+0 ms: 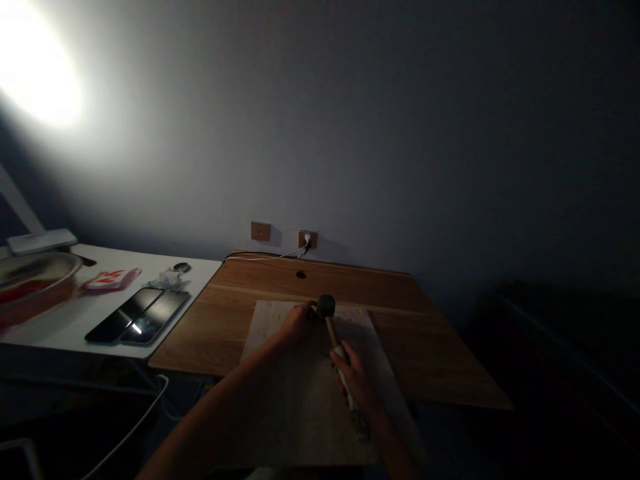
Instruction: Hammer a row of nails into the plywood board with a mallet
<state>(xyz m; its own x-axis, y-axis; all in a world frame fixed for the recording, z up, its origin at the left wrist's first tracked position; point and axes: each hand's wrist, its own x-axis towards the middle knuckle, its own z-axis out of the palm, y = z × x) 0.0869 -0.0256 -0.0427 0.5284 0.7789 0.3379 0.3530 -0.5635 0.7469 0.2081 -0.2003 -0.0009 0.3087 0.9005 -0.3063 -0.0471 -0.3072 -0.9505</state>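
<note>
My right hand (354,375) is wrapped round the light handle of a mallet (326,306) with a dark, rounded head. The head is at the far part of a pale wooden board (295,407), right beside the fingertips of my left hand (299,321). Those left fingers are closed in a pinch near the board's far edge; whatever they hold is too dark and small to make out. A small greyish piece (361,425) shows near the handle's lower end; its kind is unclear. Small dark spots mark the board near the mallet head.
The board lies on a brown wooden table (425,360) against the wall. On the white table (205,268) at left are two dark phone-like slabs (155,317), a red-and-white packet (111,279), a crumpled clear bag (169,279) and a basin (60,270). Cables (270,259) run to a wall socket (307,239).
</note>
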